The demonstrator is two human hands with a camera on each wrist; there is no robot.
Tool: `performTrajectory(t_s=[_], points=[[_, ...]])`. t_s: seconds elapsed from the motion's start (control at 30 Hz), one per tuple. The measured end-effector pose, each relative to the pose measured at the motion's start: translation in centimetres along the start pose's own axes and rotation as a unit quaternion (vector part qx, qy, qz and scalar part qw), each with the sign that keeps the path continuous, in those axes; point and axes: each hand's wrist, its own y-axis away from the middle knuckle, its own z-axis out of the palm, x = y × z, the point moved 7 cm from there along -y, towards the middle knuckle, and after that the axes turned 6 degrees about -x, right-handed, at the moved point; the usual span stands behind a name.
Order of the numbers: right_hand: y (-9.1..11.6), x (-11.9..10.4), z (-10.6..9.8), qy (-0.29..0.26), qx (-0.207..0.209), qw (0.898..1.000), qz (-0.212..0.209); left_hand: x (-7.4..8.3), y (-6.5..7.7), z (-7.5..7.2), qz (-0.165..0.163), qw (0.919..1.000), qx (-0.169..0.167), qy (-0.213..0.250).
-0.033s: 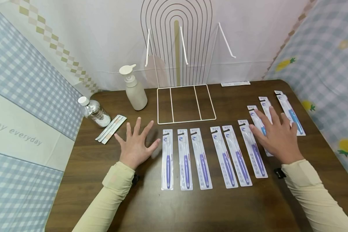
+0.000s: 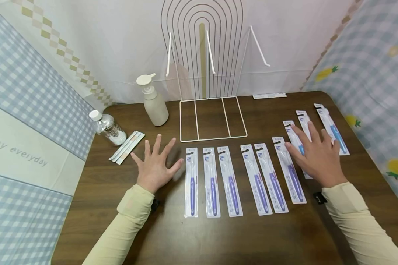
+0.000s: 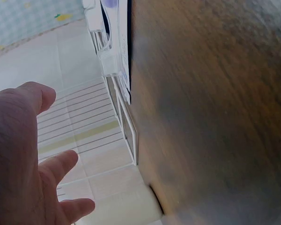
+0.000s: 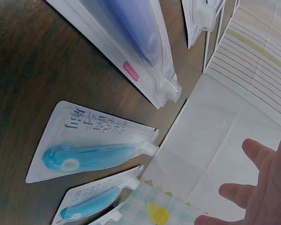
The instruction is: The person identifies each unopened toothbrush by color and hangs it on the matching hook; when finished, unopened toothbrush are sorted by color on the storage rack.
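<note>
My left hand point(image 2: 155, 166) hovers over the table with its fingers spread and holds nothing. Its thumb tip is beside the leftmost packaged purple toothbrush point(image 2: 192, 187). Several purple toothbrushes in clear-fronted packs lie in a row, among them one point(image 2: 293, 176) just left of my right hand point(image 2: 320, 158). That hand is also spread and holds nothing, overlapping a packaged blue toothbrush point(image 2: 293, 135) in the head view. Two more blue-handled packs lie beyond, the far one point(image 2: 335, 130) near the table's right edge. In the right wrist view, a blue toothbrush point(image 4: 91, 157) lies below the raised fingers.
A white wire rack point(image 2: 213, 140) with three upward prongs stands at the back. Left of it are a pump bottle point(image 2: 156, 108), a clear bottle with a white cap point(image 2: 111, 129) and slim packets point(image 2: 127, 147). Another slim packet point(image 2: 269, 95) lies at the back edge.
</note>
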Motion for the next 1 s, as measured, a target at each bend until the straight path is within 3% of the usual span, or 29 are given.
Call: performTrajectory(t_s=[0.7, 1.0], points=[[-1.0, 0.4, -1.9, -0.007, 0.021, 1.000, -0.004, 0.2, -1.1, -0.7, 0.005, 1.0000, 0.000, 0.003], [-2.8, 3.7, -2.4, -0.051, -0.013, 0.998, 0.023, 0.3, -2.8, 0.5, 0.023, 0.9994, -0.001, 0.026]])
